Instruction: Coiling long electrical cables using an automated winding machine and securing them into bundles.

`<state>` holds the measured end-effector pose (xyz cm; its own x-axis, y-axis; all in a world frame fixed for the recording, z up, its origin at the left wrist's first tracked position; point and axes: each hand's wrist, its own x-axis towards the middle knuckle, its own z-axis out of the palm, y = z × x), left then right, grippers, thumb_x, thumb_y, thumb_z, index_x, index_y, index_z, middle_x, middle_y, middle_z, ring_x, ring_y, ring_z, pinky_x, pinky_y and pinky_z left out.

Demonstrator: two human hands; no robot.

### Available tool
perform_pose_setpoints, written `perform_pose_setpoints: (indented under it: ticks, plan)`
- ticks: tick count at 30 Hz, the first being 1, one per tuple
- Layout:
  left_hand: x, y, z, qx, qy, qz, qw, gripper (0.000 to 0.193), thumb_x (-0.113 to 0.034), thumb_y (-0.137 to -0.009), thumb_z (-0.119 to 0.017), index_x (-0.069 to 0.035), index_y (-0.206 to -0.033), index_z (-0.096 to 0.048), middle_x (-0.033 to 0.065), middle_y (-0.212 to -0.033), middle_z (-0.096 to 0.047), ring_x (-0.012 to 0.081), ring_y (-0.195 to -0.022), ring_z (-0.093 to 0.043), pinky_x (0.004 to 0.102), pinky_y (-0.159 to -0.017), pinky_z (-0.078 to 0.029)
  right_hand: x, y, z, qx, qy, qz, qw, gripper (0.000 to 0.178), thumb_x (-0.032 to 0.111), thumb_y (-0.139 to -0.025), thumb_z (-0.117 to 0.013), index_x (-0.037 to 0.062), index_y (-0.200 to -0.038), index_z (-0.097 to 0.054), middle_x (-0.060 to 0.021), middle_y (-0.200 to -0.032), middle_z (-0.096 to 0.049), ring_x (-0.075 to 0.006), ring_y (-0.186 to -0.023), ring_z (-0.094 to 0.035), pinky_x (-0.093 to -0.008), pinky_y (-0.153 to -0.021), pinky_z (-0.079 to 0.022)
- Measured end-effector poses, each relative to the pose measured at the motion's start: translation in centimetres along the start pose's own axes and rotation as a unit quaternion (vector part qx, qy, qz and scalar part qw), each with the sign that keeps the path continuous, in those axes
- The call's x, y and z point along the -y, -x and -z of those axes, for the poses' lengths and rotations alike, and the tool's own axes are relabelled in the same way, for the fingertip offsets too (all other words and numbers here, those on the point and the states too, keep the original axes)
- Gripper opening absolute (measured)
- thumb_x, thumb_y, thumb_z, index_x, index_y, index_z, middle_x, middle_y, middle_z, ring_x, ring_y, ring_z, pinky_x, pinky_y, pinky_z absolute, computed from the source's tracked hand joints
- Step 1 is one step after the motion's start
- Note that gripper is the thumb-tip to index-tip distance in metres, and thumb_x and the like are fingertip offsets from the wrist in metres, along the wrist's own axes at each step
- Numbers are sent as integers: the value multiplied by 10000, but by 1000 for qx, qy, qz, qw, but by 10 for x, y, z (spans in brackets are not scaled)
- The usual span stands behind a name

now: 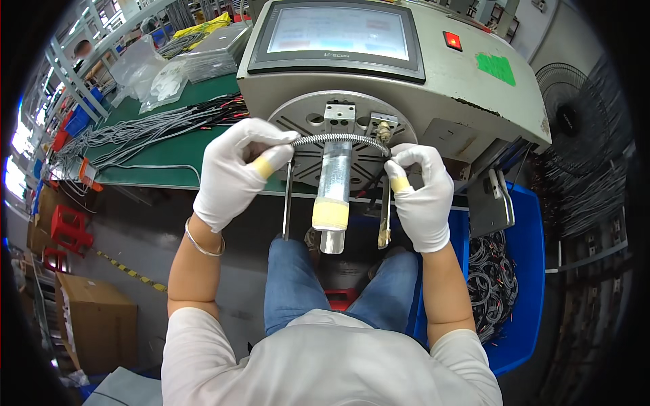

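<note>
A long metal coil spring (338, 138) arches above the machine's silvery spindle (334, 169), which juts toward me with a yellow tape band near its end. My left hand (233, 166), in a white glove with yellow tape on a finger, is closed in a pinch on the spring's left end. At the other end my right hand (423, 196), gloved and taped the same way, pinches the spring. Behind the spindle is a round slotted metal plate (301, 122). Two thin metal rods stick out from it, one on each side of the spindle.
The machine (433, 88) carries a screen (342, 34) and a lit red switch (452, 41). Grey cables (156, 132) lie on the green table (162, 176) at left. A blue bin (528, 271) at right holds coiled cables. A fan (569, 108) stands beyond it; a cardboard box (101, 318) sits lower left.
</note>
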<state>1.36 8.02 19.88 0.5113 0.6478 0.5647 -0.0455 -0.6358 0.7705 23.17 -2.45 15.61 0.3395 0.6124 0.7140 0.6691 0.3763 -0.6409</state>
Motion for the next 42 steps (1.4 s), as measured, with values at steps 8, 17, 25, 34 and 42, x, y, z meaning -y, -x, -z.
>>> perform_pose_setpoints:
  ticks: [8,17,25,34,42]
  plan:
    - [64,28,36,-22,114,107,987,140,8,-796,-675,9,-917,-604,77,-852,-614,98,-681,-565,217,-603,-466,0,-4,-6,-50,63,19,997,132,-18,-786,-688,19,-850,-578,-75,-819,-612,-150,-707,-584,-260,-675,-475]
    - [132,66,65,-3,169,210,963,107,-56,-790,-654,-11,-859,-585,96,-792,-587,96,-551,-473,210,-496,-376,2,7,12,-56,-38,-94,993,50,16,-886,-601,11,-934,-613,-45,-881,-621,-106,-765,-588,-241,-708,-483]
    - [120,65,82,-22,169,197,965,116,-54,-771,-658,-3,-851,-590,98,-773,-581,110,-555,-488,212,-499,-387,-1,14,35,-81,-45,-133,987,99,60,-926,-555,-10,-965,-612,-54,-917,-632,-113,-787,-595,-245,-767,-468]
    - [116,75,92,19,134,248,959,131,-61,-745,-680,0,-825,-597,100,-754,-586,122,-575,-523,202,-471,-384,-4,19,57,-113,-36,-141,983,135,103,-943,-543,-6,-970,-618,-53,-913,-635,-114,-778,-593,-244,-759,-462]
    - [114,79,88,26,118,258,958,139,-91,-727,-697,-5,-781,-601,116,-775,-613,124,-581,-537,202,-457,-376,-10,28,93,-226,-9,-117,967,184,153,-962,-531,-9,-984,-616,-70,-944,-632,-130,-817,-593,-279,-822,-478]
